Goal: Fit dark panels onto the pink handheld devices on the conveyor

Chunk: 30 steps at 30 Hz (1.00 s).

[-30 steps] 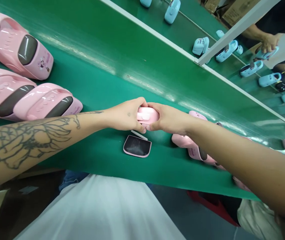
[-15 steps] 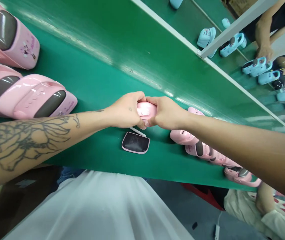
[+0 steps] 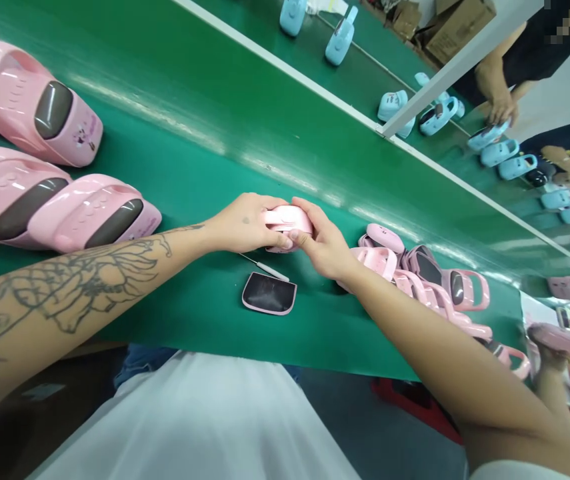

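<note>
Between both hands is a glossy pink plastic housing [image 3: 289, 217] with a handle, held above the green work surface. My left hand [image 3: 249, 221] is wrapped round its left side, thumb at the lower edge. On the opposite side my right hand [image 3: 322, 240] grips it, fingers over the top and thumb in front. The palms hide much of the housing. Just below the hands lies a thin tool with a white handle [image 3: 273, 271]. Closer to me, a dark panel with a pink rim [image 3: 269, 293] rests flat on the surface.
Several large pink housings [image 3: 65, 123] stand at the left. More pink housings [image 3: 415, 283] line the right, with a pile of pink-rimmed panels [image 3: 423, 264] among them. Past a white rail [image 3: 285, 67], co-workers' hands [image 3: 499, 107] are among blue housings [image 3: 499, 152]. Another person's hands hold a pink piece [image 3: 565, 340] at far right.
The view has shifted, showing more of the right side. My right hand has turned, its fingers now lying over the top of the housing, which shows more of its handle.
</note>
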Each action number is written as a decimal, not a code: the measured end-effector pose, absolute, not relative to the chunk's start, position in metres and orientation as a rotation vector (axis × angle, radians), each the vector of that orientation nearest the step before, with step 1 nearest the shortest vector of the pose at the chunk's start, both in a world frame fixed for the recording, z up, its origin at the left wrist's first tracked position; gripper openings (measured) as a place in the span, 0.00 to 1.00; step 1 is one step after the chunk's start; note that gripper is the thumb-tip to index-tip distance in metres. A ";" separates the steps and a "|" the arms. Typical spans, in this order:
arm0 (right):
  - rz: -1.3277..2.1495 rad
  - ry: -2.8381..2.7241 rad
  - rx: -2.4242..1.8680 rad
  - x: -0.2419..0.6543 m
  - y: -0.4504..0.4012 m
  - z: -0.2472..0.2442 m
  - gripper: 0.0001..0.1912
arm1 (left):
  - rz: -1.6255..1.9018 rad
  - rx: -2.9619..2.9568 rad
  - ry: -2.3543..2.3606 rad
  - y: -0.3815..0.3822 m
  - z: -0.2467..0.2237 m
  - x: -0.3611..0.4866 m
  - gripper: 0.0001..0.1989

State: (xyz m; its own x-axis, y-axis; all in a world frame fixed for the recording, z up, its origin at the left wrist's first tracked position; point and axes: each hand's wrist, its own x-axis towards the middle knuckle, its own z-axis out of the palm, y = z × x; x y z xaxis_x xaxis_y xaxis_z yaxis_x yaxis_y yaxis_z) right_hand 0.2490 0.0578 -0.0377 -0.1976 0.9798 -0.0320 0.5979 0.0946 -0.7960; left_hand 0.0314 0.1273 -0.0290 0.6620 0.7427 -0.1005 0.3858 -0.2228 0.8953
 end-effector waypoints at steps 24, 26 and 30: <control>0.944 -1.750 -1.443 0.247 0.040 -0.062 0.47 | 0.367 2.022 0.827 0.144 -0.033 0.026 0.38; 0.900 -1.735 -1.425 0.243 0.041 -0.063 0.45 | 0.388 2.067 0.826 0.143 -0.035 0.028 0.40; 0.777 -1.748 -1.395 0.239 0.044 -0.066 0.39 | 0.413 2.033 0.871 0.141 -0.038 0.029 0.41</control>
State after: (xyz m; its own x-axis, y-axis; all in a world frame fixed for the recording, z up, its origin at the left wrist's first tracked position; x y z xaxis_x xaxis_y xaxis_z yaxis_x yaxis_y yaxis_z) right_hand 0.2391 0.0441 -0.0663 -0.1194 0.9756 0.1843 0.5167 0.2195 -0.8275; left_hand 0.0295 0.1413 -0.0378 0.7013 0.7122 -0.0314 0.4266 -0.3840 0.8189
